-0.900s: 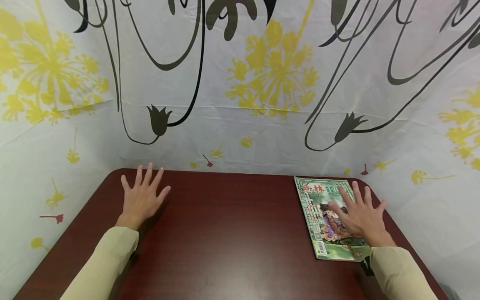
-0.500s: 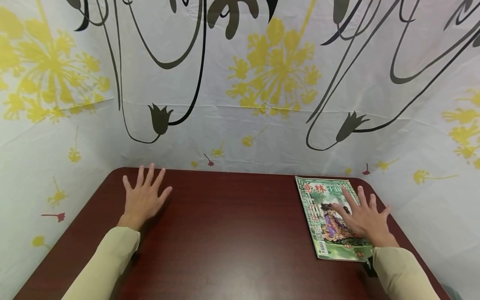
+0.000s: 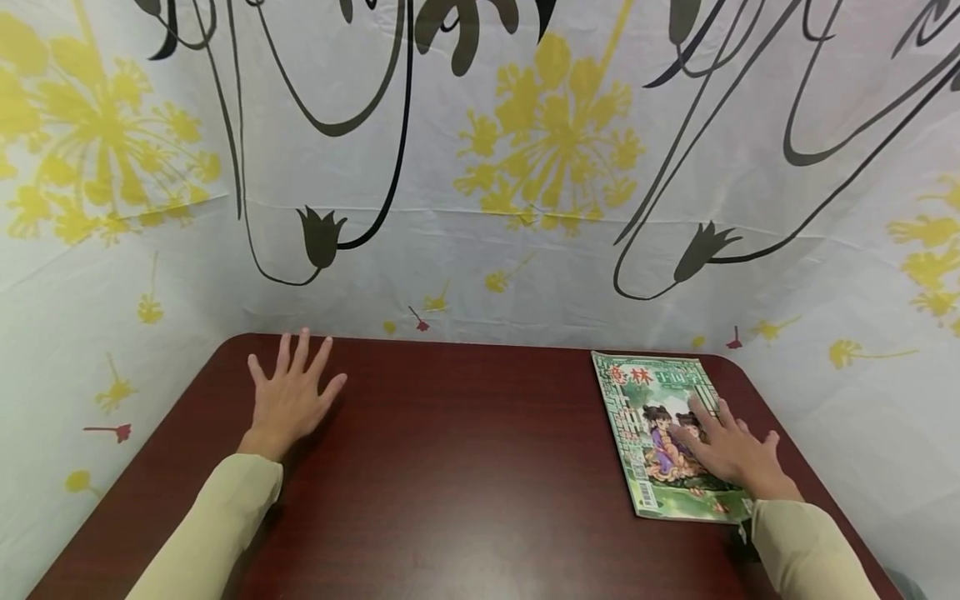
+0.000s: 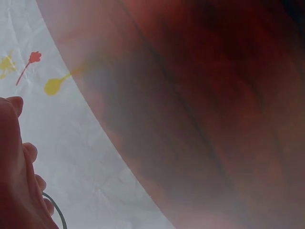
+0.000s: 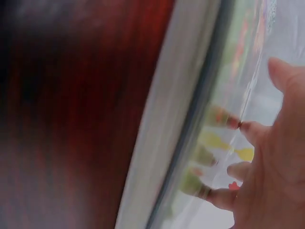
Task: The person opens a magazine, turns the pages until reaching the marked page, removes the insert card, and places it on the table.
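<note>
Five fingers (image 3: 301, 350) of the left hand (image 3: 288, 408) spread wide over the counter (image 3: 450, 450) in the head view, where the splayed right hand (image 3: 738, 450) has sunk closer to the magazine (image 3: 663, 442) at right; the left wrist view shows nothing held; the right wrist view's fingertips (image 5: 248, 130) apparently meet the magazine, suggesting contact without grip.

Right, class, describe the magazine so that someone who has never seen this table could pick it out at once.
Find the dark reddish-brown table, then its far right corner. A magazine lies flat there, partly hidden by the person's right hand. It is mostly green, with red lettering at the top and cartoon figures below, which sets it apart from the plain table.
</note>
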Demonstrator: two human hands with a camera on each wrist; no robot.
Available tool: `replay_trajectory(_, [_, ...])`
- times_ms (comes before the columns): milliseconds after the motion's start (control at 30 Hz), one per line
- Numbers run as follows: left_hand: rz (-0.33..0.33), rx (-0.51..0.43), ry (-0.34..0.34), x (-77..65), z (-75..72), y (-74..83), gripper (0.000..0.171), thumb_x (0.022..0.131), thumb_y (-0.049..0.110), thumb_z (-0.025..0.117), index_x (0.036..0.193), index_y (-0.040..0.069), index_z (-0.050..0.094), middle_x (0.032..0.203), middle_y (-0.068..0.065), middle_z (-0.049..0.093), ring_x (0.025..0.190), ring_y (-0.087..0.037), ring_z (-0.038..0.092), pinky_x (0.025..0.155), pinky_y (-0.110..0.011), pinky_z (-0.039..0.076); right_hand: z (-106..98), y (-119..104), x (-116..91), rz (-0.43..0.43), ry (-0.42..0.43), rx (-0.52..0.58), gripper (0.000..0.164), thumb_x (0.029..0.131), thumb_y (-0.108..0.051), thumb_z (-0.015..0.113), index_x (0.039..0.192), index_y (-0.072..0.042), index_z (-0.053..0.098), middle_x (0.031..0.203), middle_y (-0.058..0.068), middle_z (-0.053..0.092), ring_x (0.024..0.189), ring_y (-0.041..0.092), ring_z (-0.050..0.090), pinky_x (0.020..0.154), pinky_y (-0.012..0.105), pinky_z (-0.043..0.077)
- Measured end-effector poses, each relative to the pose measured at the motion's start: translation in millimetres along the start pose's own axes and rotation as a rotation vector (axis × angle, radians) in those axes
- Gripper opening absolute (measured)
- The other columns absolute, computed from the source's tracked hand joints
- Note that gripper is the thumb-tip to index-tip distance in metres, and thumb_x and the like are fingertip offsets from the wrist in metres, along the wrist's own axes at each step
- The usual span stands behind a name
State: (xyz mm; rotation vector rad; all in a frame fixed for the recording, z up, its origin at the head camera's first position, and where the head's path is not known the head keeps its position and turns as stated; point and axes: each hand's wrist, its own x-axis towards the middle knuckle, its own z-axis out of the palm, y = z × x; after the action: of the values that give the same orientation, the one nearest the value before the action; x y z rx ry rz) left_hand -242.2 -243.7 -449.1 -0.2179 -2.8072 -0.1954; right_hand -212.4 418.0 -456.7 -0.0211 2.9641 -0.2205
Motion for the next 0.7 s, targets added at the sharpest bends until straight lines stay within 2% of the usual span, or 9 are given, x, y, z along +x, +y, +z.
replay_trajectory(300, [-0.013, -0.047, -0.023, -0.3, 0.8, 3.8, 0.071, 0.101, 0.054, 0.043, 0.157, 0.013, 0.028, 0.164, -0.022, 0.011, 0.149, -0.045, 0.005, 0.105, -0.078, -0.004, -3, -4, -2, -0.039, 0.005, -0.045, 0.091, 0.096, -0.071, 0.033, 0.156, -0.004, 0.025, 0.152, 0.042, 0.017, 0.131, 0.067, 0.026, 0.098, 0.081, 0.005])
replay_trajectory(433, [-0.013, -0.056, -0.054, 1.3, 1.8, 8.4, 0.072, 0.102, 0.056, 0.039, 0.158, 0.013, 0.026, 0.164, -0.021, 0.01, 0.149, -0.045, 0.004, 0.105, -0.078, -0.005, -6, -5, -3, -0.062, -0.005, -0.068, 0.089, 0.096, -0.07, 0.035, 0.155, -0.003, 0.029, 0.15, 0.042, 0.022, 0.133, 0.062, 0.03, 0.101, 0.078, 0.009])
replay_trajectory(700, [0.017, -0.092, -0.123, 3.4, 8.6, 26.5, 0.072, 0.101, 0.057, 0.039, 0.158, 0.015, 0.027, 0.164, -0.021, 0.013, 0.149, -0.045, 0.007, 0.105, -0.078, -0.003, -8, -15, -7, -0.092, -0.023, -0.086, 0.088, 0.095, -0.069, 0.039, 0.153, -0.003, 0.034, 0.148, 0.042, 0.029, 0.132, 0.059, 0.035, 0.106, 0.074, 0.011])
